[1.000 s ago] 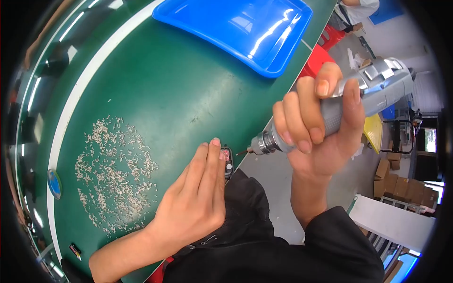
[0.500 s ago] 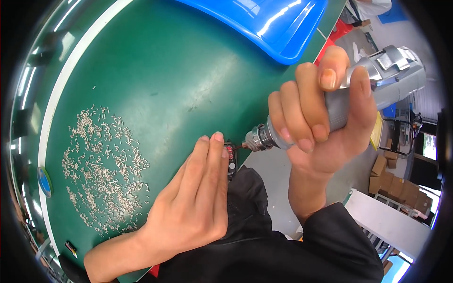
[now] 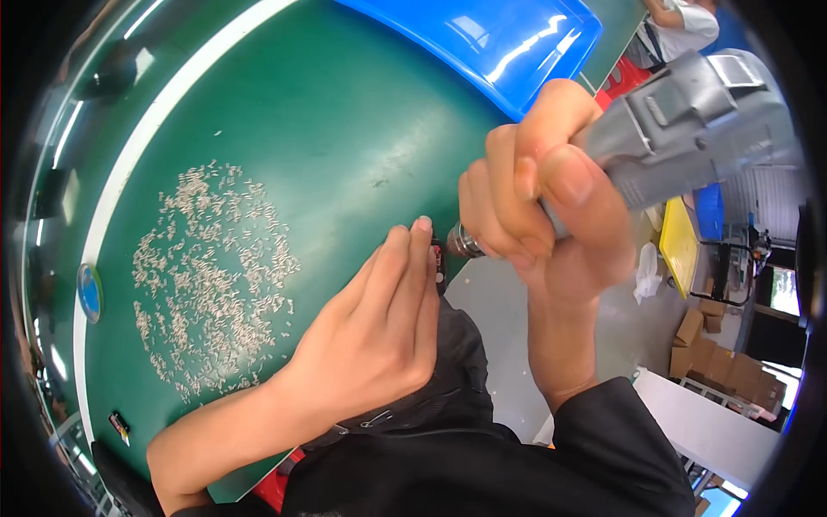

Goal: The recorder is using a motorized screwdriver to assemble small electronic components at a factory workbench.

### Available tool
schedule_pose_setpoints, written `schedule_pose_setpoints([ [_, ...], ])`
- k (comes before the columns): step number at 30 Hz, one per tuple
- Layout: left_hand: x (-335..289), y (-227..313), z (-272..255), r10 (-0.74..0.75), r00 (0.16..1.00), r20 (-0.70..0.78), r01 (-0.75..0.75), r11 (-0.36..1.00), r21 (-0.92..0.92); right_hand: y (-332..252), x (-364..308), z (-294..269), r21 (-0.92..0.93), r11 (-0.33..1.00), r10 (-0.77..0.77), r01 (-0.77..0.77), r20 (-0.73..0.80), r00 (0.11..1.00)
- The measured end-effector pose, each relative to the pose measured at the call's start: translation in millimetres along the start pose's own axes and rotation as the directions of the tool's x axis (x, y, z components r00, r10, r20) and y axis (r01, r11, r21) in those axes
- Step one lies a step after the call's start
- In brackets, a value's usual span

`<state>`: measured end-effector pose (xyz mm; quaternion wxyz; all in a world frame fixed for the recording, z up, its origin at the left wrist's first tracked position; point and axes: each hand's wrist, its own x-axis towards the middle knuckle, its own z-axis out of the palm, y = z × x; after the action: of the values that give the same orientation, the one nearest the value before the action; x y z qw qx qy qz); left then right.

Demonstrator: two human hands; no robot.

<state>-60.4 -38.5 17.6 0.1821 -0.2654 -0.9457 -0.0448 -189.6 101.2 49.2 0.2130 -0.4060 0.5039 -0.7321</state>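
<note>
My right hand (image 3: pixel 551 198) is wrapped round a grey electric screwdriver (image 3: pixel 680 129), its body slanting up to the right. The metal chuck (image 3: pixel 465 242) points left and down at a small black and red part (image 3: pixel 438 258) by the table's near edge. The bit itself is hidden from view. My left hand (image 3: pixel 370 319) has its fingers straight and pressed together, holding the part steady from the left side. The fingers hide much of the part, and the thumb is out of sight. Many small silvery screws (image 3: pixel 215 284) lie scattered on the green table (image 3: pixel 336 172), left of my left hand.
A blue plastic bin (image 3: pixel 491 43) stands at the far side. At the left edge sits a round blue-green disc (image 3: pixel 89 293), with a small dark object (image 3: pixel 119 424) nearer me. Beyond the table at right are cardboard boxes (image 3: pixel 724 353) and a person in white (image 3: pixel 689 30).
The view has shifted slightly, so the table things appear farther right. My right hand and the screwdriver have come in closer, and the bit that showed before is now hidden. My left hand keeps its hold.
</note>
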Motion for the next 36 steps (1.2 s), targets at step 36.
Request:
schedule_pose_setpoints([
  [36, -140, -27, -135, -0.824, 0.543, -0.159, 0.765, 0.564, -0.31, 61, -17, -53, 0.72, 0.691, 0.224, 0.06, -0.292, 0.93],
])
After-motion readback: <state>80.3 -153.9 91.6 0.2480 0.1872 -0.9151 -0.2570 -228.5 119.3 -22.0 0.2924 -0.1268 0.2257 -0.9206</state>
